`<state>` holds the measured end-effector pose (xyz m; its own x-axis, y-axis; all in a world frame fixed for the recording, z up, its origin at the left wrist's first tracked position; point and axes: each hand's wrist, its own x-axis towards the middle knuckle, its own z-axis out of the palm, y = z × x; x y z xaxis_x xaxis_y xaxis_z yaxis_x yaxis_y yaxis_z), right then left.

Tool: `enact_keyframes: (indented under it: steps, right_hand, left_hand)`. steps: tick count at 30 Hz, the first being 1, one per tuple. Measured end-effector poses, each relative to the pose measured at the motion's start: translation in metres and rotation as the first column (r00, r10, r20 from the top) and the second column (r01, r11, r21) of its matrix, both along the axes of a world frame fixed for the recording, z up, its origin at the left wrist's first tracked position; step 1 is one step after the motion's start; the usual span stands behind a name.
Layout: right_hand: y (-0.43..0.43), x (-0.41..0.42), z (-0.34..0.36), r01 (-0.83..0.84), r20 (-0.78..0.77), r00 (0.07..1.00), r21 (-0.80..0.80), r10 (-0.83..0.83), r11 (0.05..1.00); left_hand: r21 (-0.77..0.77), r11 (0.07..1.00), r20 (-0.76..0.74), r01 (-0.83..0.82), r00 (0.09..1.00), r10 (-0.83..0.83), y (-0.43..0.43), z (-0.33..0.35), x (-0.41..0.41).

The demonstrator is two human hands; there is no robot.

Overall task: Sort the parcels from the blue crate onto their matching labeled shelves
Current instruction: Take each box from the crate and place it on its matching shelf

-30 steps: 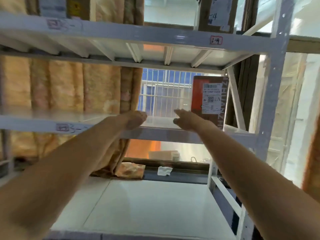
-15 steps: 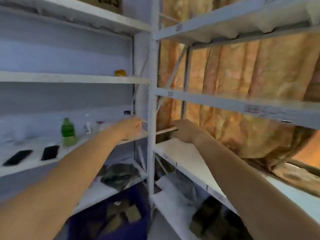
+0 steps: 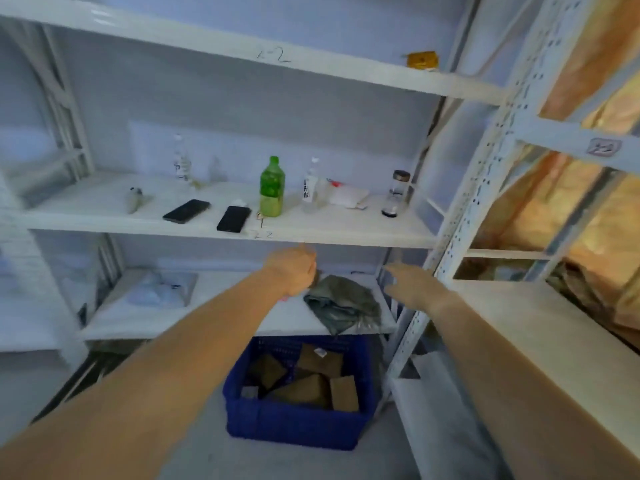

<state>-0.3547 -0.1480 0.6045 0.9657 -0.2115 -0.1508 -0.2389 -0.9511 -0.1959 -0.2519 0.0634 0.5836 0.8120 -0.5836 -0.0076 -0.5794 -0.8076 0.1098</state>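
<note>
Two empty hands are hovering above the blue crate (image 3: 294, 424): our left hand (image 3: 294, 271) is curling on nothing, our right hand (image 3: 412, 287) is stretching straight-fingered. The parcels (image 3: 311, 379) are sitting inside it, well below, between both arms and nearer the left, so we are expecting a downward reach.

The blue crate (image 3: 294, 424) was deep blue, with a lattice of small holes along its back wall. The parcels (image 3: 343, 393) in it were plain cardboard brown. The shelves (image 3: 346, 237) were white with a bluish cast, and the upright (image 3: 485, 188) carried rows of dark punched holes. The bottle (image 3: 272, 188) was bright green, paler towards its base. A phone (image 3: 187, 211) and a second phone (image 3: 234, 218) were black, the crumpled cloth (image 3: 343, 303) grey-green, and the curtain (image 3: 540, 216) mottled orange and yellow.
</note>
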Motion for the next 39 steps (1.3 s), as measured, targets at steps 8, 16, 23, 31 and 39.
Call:
enact_keyframes:
  steps: [8, 16, 23, 31, 39]
  right_hand:
    - [-0.054, 0.129, -0.136, -0.125, -0.227, 0.962, 0.119, 0.15, 0.985]
    - [-0.076, 0.186, -0.32, -0.152, -0.402, 0.882, 0.254, 0.247, 0.955]
    - [-0.078, 0.21, -0.527, -0.086, -0.499, 0.845, 0.23, 0.193, 0.969]
    - [-0.068, 0.281, -0.721, -0.144, -0.446, 0.878, 0.097, 0.172, 0.985]
    - [-0.082, 0.299, -0.79, -0.157, -0.488, 0.863, -0.012, 0.131, 0.987]
  left_hand:
    - [0.044, 0.992, -0.34, -0.118, 0.932, 0.126, -0.073, -0.165, 0.044]
    - [0.163, 0.968, -0.514, -0.189, 0.822, 0.247, -0.097, -0.307, 0.099]
    - [0.094, 0.979, -0.676, -0.18, 0.71, 0.196, -0.108, -0.534, 0.137]
    - [0.083, 0.996, -0.668, 0.04, 0.743, 0.026, -0.13, -0.712, 0.156]
    - [0.259, 0.939, -0.887, -0.227, 0.328, 0.324, -0.151, -0.777, 0.19]
